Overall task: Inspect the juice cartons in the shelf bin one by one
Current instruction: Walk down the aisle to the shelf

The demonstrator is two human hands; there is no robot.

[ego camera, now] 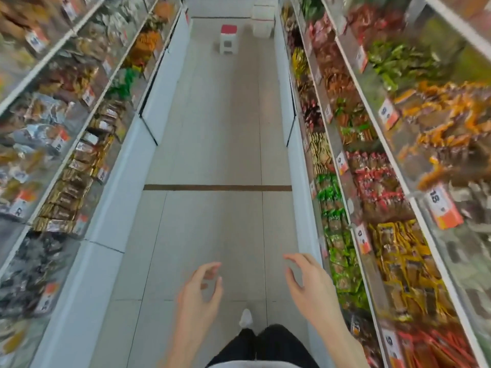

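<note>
Floor point(212, 115): pale tiles crossed by a brown strip point(218, 187).
Shelves point(61, 144): blurred packets, either side of the strip.
Stool point(228, 39): far beyond the strip.
Left hand point(199, 293), right hand point(310, 285): nearer than the strip, loosely curled, empty.
Juice cartons: cannot tell where.

The floor tiles point(218, 235) are smooth and pale with a dull sheen, crossed by a matt brown strip point(218, 187). Right of the strip, snack packets point(340, 245) shine like glossy film behind clear bin fronts point(409, 144) (plastic, seemingly). Far beyond the strip, a stool point(228, 39) looks like moulded plastic. On the near side of it, dark trousers point(276, 346) are matt cloth.
</note>
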